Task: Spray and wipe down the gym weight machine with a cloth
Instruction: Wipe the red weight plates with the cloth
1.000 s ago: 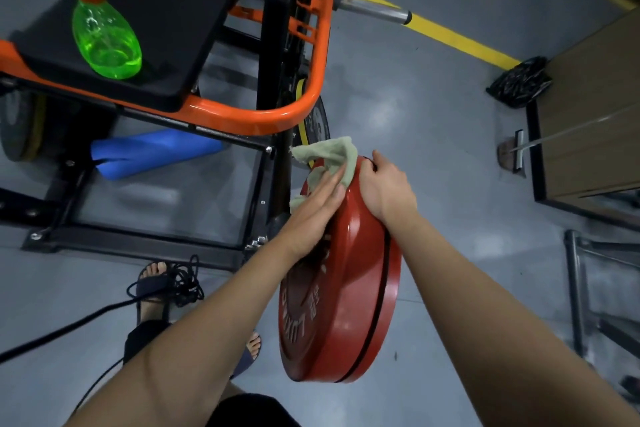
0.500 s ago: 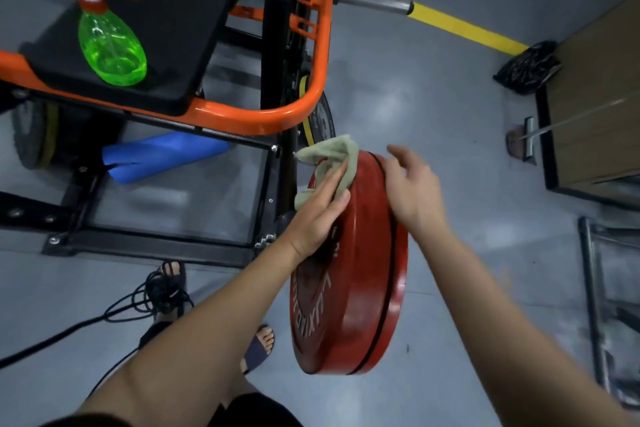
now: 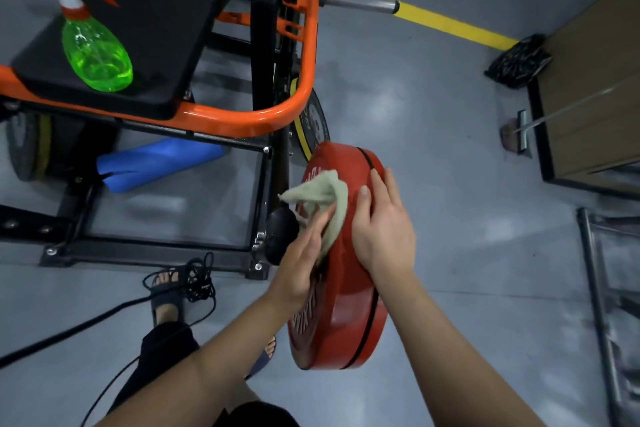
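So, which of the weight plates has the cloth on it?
The red weight plate: the left hand presses the pale green cloth on its face, the right hand rests on its rim. The black, yellow-striped plate behind it is untouched.

Plate [image 3: 346,288]: red, smooth, semi-gloss, rubbery look. Cloth [image 3: 325,194]: pale green fabric, soft, matt. Spray bottle [image 3: 97,55]: clear green plastic, shiny. Seat pad [image 3: 145,28]: black, matt. Frame [image 3: 242,118]: orange painted metal, glossy. Bar [image 3: 360,5]: bare steel w/ sheen.
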Available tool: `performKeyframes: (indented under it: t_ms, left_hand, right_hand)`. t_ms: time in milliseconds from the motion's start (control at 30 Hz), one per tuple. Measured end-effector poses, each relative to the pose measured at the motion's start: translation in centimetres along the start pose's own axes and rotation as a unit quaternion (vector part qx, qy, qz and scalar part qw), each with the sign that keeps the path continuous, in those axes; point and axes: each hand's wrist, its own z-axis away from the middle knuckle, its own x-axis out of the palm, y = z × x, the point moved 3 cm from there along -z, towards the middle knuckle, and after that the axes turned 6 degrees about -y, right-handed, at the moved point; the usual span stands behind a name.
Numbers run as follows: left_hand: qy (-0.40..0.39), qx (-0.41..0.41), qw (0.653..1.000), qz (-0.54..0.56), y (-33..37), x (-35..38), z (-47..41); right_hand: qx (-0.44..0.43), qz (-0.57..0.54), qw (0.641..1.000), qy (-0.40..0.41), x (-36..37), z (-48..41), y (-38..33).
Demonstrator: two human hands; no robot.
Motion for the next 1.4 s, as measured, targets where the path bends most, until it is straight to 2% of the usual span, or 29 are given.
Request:
performKeyframes:
  t_ms: [100,167,333,467,567,700,833,1033,1100,1167,1233,1300,1400]
  left_hand:
    - [-0.021,0.049,0.998,-0.034,0.3,1.4,3.0]
    - [-0.016,0.065,0.997,-0.05,0.6,1.4,1.2]
    - [-0.034,0.0,0.999,-0.04,2.7,-1.1,-10.4]
    - [-0.022,-0.048,0.998,-0.037,2.7,-2.3,-14.2]
    - [-0.008,-0.075,0.997,-0.006,2.7,-2.0,-12.9]
    - [-0.038,-0.094,0.991,0.088,2.1,-3.5,-9.5]
    - [-0.023,-0.143,0.986,0.08,2.9,-5.3,-7.9]
    - [0.004,-0.121,0.987,0.106,1.6,-5.0,-6.8]
    - [0.0,-0.109,0.989,0.1,1.3,-5.1,-6.8]
    - [0.003,-0.097,0.991,0.098,0.6,-5.4,-6.9]
    - [-0.001,-0.088,0.993,0.083,0.6,-5.7,-6.9]
    - [-0.007,-0.087,0.995,0.051,0.9,-5.7,-6.7]
    - [-0.024,-0.106,0.994,0.002,1.6,-5.2,-6.5]
  right_hand:
    - [0.017,0.004,1.0,0.004,-0.1,-0.4,-0.1]
    - [0.019,0.005,1.0,0.005,-0.3,-0.5,-0.3]
    - [0.019,0.006,1.0,0.012,-0.4,-0.5,-0.5]
    - [0.025,0.003,1.0,0.016,-0.4,-0.2,-0.6]
    - [0.029,0.008,0.999,0.016,-0.4,-0.4,-0.6]
    - [0.035,0.01,0.999,-0.005,-0.6,-1.3,-0.7]
    - [0.036,0.029,0.998,-0.033,-0.9,-3.5,-1.5]
    - [0.126,0.083,0.986,-0.073,-0.4,-10.2,-2.3]
    - [0.138,0.053,0.989,-0.016,-0.7,-12.6,-3.1]
    - [0.129,-0.077,0.987,0.059,-1.4,-13.8,-3.6]
    - [0.094,-0.2,0.967,0.126,-2.4,-13.0,-3.9]
    - [0.049,-0.21,0.97,0.112,-2.9,-10.2,-4.0]
    - [0.018,-0.11,0.993,0.037,-2.1,-3.8,-1.9]
